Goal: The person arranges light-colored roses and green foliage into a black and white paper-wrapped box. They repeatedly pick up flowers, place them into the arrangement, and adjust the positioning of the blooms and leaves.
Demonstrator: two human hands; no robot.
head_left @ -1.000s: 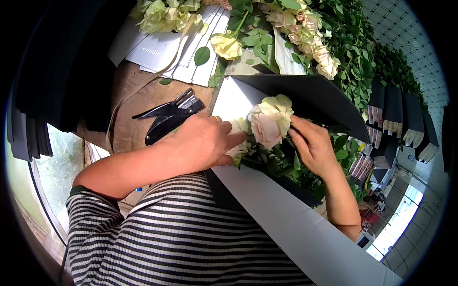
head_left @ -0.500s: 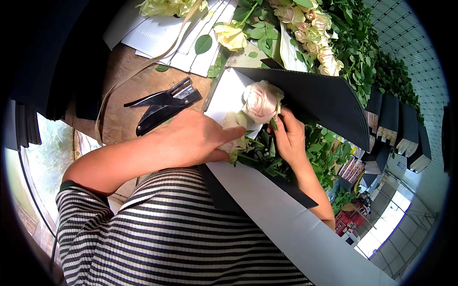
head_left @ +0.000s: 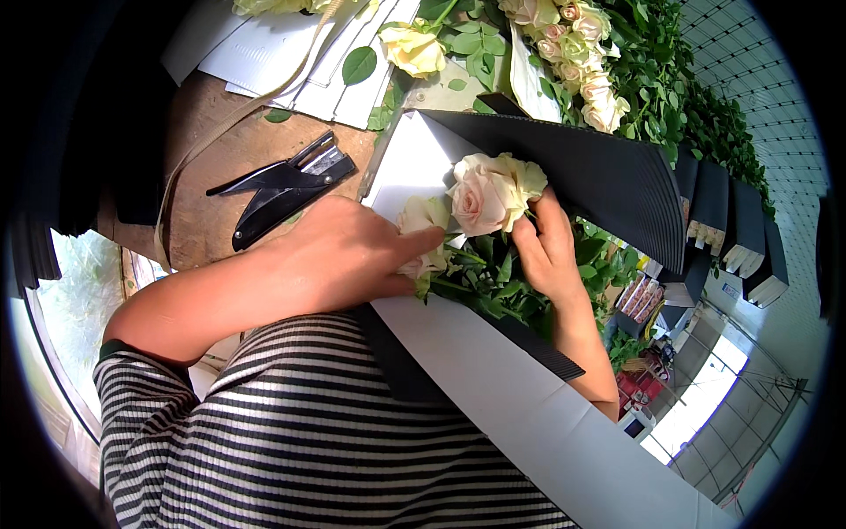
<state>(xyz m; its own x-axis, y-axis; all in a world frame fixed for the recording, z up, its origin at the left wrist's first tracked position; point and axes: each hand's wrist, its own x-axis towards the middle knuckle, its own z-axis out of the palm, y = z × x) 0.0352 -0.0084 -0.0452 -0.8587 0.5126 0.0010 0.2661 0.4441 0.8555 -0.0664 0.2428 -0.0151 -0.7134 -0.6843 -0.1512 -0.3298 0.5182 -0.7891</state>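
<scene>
1. A black corrugated wrapper (head_left: 573, 163) stands folded open in front of the person, its white inner face (head_left: 410, 167) showing at the upper left; one black side rises behind the flowers, and a lower black edge runs beneath them.
2. Inside this wrapper lie two roses at the left end, with green leaves (head_left: 480, 278) filling the space below and to the right of the blooms.
3. The left hand (head_left: 339, 247) pinches the paler rose (head_left: 423, 216), its fingers closed about the bloom near the wrapper's left end.
4. The right hand (head_left: 551, 251) reaches in from the right and pinches the pink-cream rose (head_left: 489, 196) just under its head; this bloom sits beside the paler one, slightly higher.
5. A long white strip (head_left: 493, 379) slants from the wrapper's lower edge down to the right, across the striped shirt (head_left: 326, 423).
6. To the left, a black stapler (head_left: 282, 189) lies on the brown table (head_left: 207, 132), near the left hand but untouched.
7. Beyond it are white sheets (head_left: 264, 53), with a yellow rose (head_left: 412, 50) close to their right side.
8. Further right, black sleeves (head_left: 745, 220) hold something pale that shows at their lower ends, too small to make out.
</scene>
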